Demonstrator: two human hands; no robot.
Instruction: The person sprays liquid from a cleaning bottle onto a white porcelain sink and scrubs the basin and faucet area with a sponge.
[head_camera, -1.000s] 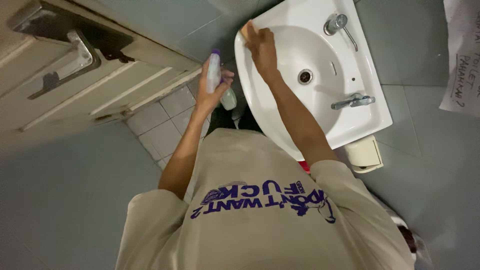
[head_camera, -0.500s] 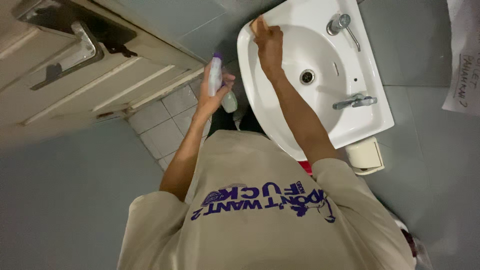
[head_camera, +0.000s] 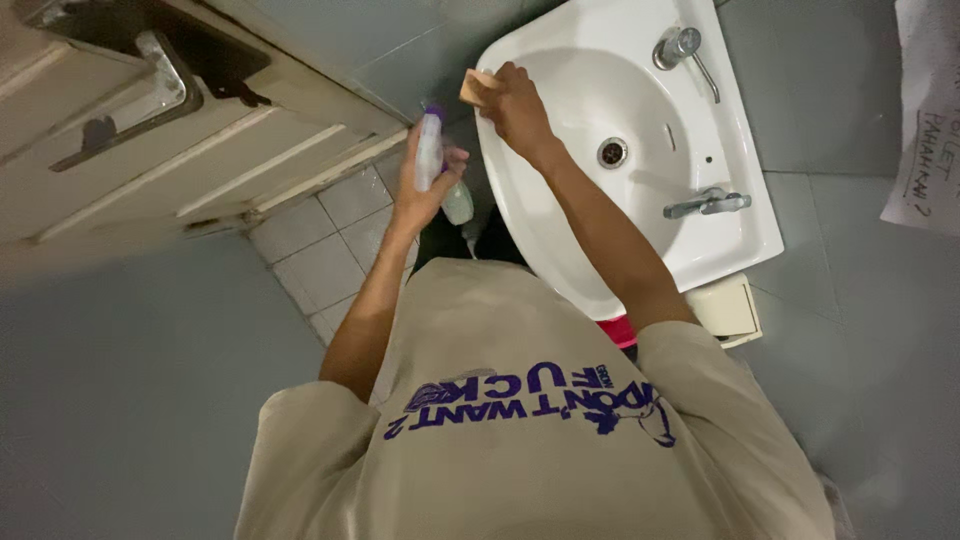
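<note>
My right hand (head_camera: 522, 108) presses a small tan sponge (head_camera: 474, 88) against the left rim of a white wall-mounted sink (head_camera: 745, 255). My left hand (head_camera: 425, 195) is closed around a white spray bottle with a purple top (head_camera: 430, 150), held upright just left of the sink and apart from it. The basin has a metal drain (head_camera: 612, 152) in its middle. My beige shirt with purple lettering fills the lower part of the view.
A chrome tap (head_camera: 685, 45) and a second metal fitting (head_camera: 705, 205) sit on the sink's far side. An old cream door with a metal handle (head_camera: 150, 90) is at left, pale floor tiles (head_camera: 320, 245) below it, and a paper notice (head_camera: 925, 120) on the grey wall.
My right hand has shifted the sponge a little along the sink's rim. The left hand keeps the bottle in about the same spot.
</note>
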